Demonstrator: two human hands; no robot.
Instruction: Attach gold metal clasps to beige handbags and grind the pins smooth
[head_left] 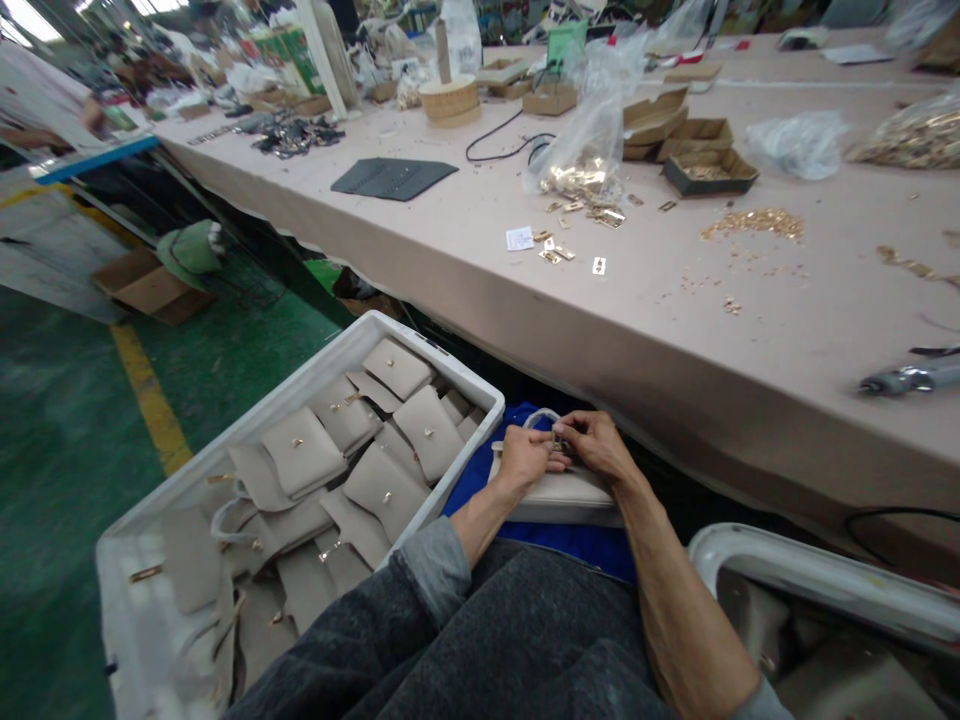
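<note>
A pale beige handbag (574,497) lies on a blue surface (592,540) in front of my lap, its looped handle (541,414) standing up on the far side. Over the bag my left hand (527,455) and my right hand (598,442) meet, fingertips almost touching. Both are closed in a pinch around a small metal fitting (558,440) at the bag's upper part. My fingers cover most of this fitting, so its exact shape is hidden.
On my left, a white crate (300,370) holds several beige handbags (304,450). Another white tub (817,575) with bags is at my right. The covered worktable (480,250) carries gold metal plates (556,252), small gold parts (757,224), cardboard boxes (709,172) and a metal tool (911,378).
</note>
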